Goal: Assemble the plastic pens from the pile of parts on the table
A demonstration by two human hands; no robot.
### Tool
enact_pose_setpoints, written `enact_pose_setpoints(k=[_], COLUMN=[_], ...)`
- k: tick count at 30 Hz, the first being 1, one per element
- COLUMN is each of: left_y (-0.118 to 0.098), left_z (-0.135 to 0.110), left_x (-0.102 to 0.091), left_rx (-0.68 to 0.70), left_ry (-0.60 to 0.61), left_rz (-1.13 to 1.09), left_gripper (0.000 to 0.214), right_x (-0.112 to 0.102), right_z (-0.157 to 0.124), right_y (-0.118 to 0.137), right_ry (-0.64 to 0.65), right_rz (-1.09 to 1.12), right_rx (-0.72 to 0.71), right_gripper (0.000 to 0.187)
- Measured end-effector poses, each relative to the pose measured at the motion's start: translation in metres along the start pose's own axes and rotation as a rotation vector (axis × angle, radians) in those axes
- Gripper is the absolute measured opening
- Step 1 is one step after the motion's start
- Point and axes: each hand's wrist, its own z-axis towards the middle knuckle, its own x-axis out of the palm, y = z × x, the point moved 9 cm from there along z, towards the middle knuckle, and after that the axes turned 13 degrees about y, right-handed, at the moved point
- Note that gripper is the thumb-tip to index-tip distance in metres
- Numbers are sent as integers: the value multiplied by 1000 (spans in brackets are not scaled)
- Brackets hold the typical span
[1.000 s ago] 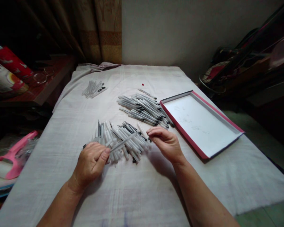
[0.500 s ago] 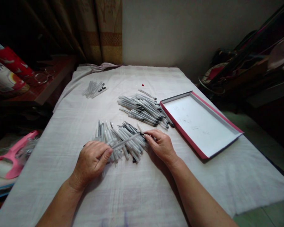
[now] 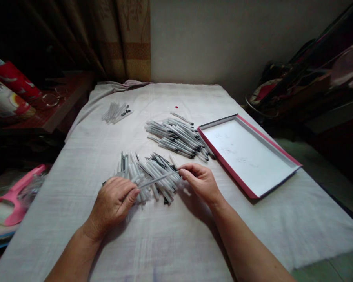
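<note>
A slim translucent pen (image 3: 157, 180) spans the gap between my two hands, tilted up toward the right. My left hand (image 3: 114, 199) is closed around its lower left end. At the upper right end, the thumb and fingers of my right hand (image 3: 200, 181) pinch the pen's tip, which they partly cover. Under and behind the pen lies a pile of clear tubes and dark refills (image 3: 161, 176). A small pale blurred piece (image 3: 187, 192) shows just below my right fingers. Beyond the pile is a heap of pens with black ends (image 3: 176, 135).
A shallow red-edged box lid (image 3: 250, 156) with a white inside lies to the right. Clear caps (image 3: 114, 112) are grouped at the far left, and a small red piece (image 3: 176, 107) sits at the back. Pink-handled scissors (image 3: 17, 197) lie off the table's left side.
My right fingers have closed over the pen's right end, where a black part showed before. A pale blurred piece has appeared below my right hand. My left hand keeps its hold.
</note>
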Motion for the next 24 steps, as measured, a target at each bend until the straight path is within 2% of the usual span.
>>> enact_pose_setpoints(k=[5,8,11,14,16,19,22,24], left_y=[31,54,67,65,60,51,41,34], left_z=[-12,-23,-31,-31,-28,-23,-20,-18], left_x=[-18,-31,-39,-36,-30,-22,-18,-17], left_rx=[-129,-272,-399,-423,-405,-348,-252,-182], left_ry=[-68,-132,-210,-231,-220,-202,-201,-205], left_rz=[100,171,189,150,111,66,56,53], left_gripper=[30,31,32,32,33,31,27,23], right_x=[-38,-45,-26,3,20,33,37,34], right_z=[-2,-6,-8,-13,-16,-21,-22,-20], right_y=[-2,-1,7,17,24,36,44,45], right_ry=[-287,-377,-271,-113,-41,2,36,36], right_rz=[226,271,154,-89,-275,-475,-553,-547], right_rx=[-2,-36,-96,-180,-245,-353,-421,-403], right_gripper=[19,18,12,7,10,13,13,13])
